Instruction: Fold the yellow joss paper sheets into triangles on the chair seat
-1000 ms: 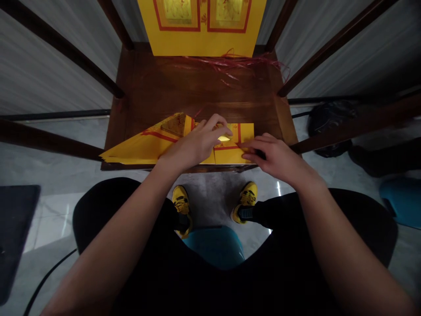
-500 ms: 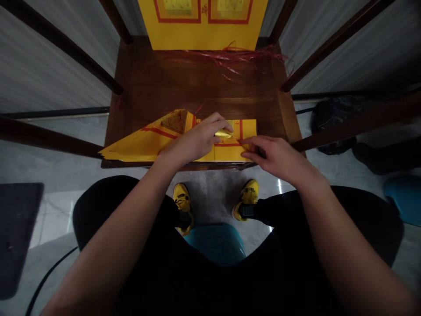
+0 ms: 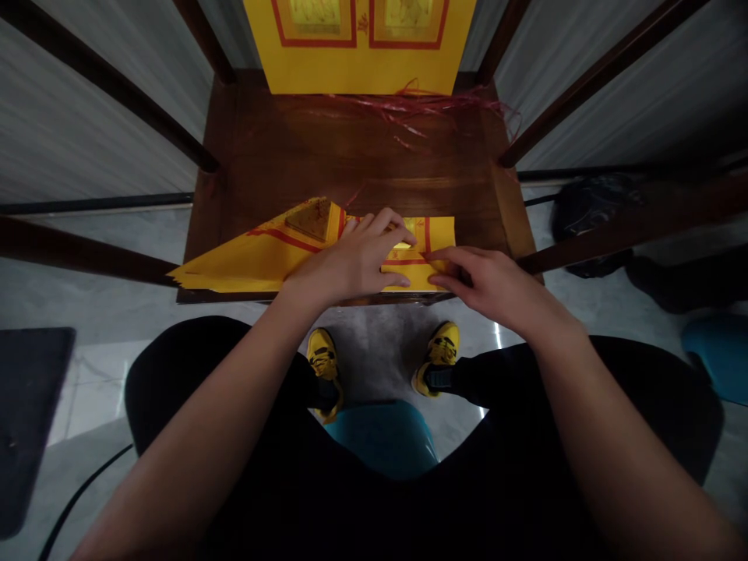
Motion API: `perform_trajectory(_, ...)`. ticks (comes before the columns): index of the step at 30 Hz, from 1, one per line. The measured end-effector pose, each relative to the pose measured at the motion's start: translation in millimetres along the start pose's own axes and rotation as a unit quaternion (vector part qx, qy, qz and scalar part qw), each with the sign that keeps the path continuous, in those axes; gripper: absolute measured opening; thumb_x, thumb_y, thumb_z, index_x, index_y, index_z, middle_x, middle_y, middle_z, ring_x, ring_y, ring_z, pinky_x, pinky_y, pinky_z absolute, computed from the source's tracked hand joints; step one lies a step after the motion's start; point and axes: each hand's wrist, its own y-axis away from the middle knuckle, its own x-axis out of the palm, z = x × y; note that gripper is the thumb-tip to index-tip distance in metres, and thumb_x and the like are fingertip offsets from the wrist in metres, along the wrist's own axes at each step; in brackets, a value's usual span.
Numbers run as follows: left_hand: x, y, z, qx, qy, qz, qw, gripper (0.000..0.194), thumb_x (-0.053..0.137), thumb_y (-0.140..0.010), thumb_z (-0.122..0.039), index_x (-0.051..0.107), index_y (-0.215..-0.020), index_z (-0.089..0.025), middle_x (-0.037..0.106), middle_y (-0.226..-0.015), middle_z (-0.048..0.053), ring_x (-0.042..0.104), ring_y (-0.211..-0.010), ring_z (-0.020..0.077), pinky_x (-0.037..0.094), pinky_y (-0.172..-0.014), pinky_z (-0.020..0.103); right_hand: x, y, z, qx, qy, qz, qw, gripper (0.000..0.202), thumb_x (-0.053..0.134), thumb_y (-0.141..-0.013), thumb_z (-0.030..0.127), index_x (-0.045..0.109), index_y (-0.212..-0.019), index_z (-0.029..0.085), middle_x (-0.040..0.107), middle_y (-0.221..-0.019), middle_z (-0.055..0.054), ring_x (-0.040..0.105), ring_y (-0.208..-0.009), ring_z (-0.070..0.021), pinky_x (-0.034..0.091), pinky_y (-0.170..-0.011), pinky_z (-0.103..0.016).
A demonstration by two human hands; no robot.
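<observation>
A yellow paper sheet [image 3: 441, 235] with red printed borders and a gold foil patch lies along the near edge of the wooden stand. My left hand [image 3: 362, 253] rests palm down on it, fingers spread and thumb stretched near the front edge. At the sheet's right end, the thumb and fingers of my right hand [image 3: 473, 276] are bent against the paper in a loose pinch. To the left, a stack of folded yellow paper [image 3: 239, 261] fans out in slanted layers, partly behind my left wrist. My left palm hides the middle of the paper.
A larger yellow printed sheet or stack [image 3: 362, 70] sits at the far side of the wooden stand [image 3: 362, 164]. Pink plastic strands [image 3: 421, 105] lie before it. Dark wooden bars [image 3: 122, 93] rise at both sides. A blue stool [image 3: 382, 436] shows beneath me.
My left hand has spread from a curled pose, its thumb moving down toward the paper's front edge and its fingers flattening. My right hand stays at the right end.
</observation>
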Motion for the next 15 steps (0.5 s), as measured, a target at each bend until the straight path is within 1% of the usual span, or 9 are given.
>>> perform_trajectory(3,1.0,-1,-2,-0.004,-0.008,0.0,1.0,0.052,0.083,-0.097,-0.04,0.063,-0.142,-0.024,0.055,-0.147,0.015,0.056,-0.135,0.0392,0.042,-0.118,0.061,-2,-1,2,0.012,-0.009,0.004,1.0,0.034,0.066,-0.106,0.039,0.074,-0.137,0.026,0.082,-0.111,-0.007,0.076,-0.096,-0.0284,0.057,-0.083,-0.041)
perform_trajectory(6,2.7,-2,-1,-0.014,-0.002,-0.01,1.0,0.048,0.085,-0.096,-0.043,0.065,-0.137,-0.027,0.055,-0.148,0.013,0.053,-0.136,0.0398,0.039,-0.119,0.062,-6,-1,2,0.027,-0.03,0.008,0.999,0.036,0.07,-0.104,0.039,0.076,-0.137,0.027,0.082,-0.101,-0.005,0.076,-0.09,-0.0268,0.056,-0.081,-0.04)
perform_trajectory(11,5.2,-1,-3,-0.055,-0.004,-0.056,0.997,0.049,0.09,-0.09,-0.051,0.07,-0.128,-0.027,0.046,-0.158,0.011,0.036,-0.148,0.0495,0.027,-0.123,0.074,-11,0,-11,0.049,-0.091,0.017,0.994,0.042,0.075,-0.099,0.043,0.077,-0.139,0.03,0.08,-0.088,-0.002,0.073,-0.076,-0.0227,0.057,-0.075,-0.037)
perform_trajectory(13,5.6,-1,-4,-0.06,-0.008,-0.063,0.996,0.05,0.091,-0.089,-0.051,0.072,-0.127,-0.026,0.044,-0.16,0.011,0.034,-0.149,0.0509,0.027,-0.123,0.075,-12,-1,-16,0.048,-0.121,0.017,0.991,0.04,0.074,-0.099,0.045,0.08,-0.135,0.029,0.08,-0.091,-0.003,0.072,-0.078,-0.0232,0.058,-0.075,-0.038)
perform_trajectory(15,5.8,0,-4,-0.058,-0.012,-0.065,0.996,0.05,0.092,-0.088,-0.051,0.072,-0.127,-0.026,0.044,-0.161,0.01,0.034,-0.149,0.0505,0.027,-0.123,0.075,-14,-3,-19,0.045,-0.142,-0.007,0.989,0.035,0.073,-0.099,0.047,0.083,-0.127,0.028,0.081,-0.102,-0.006,0.074,-0.088,-0.0256,0.06,-0.082,-0.041)
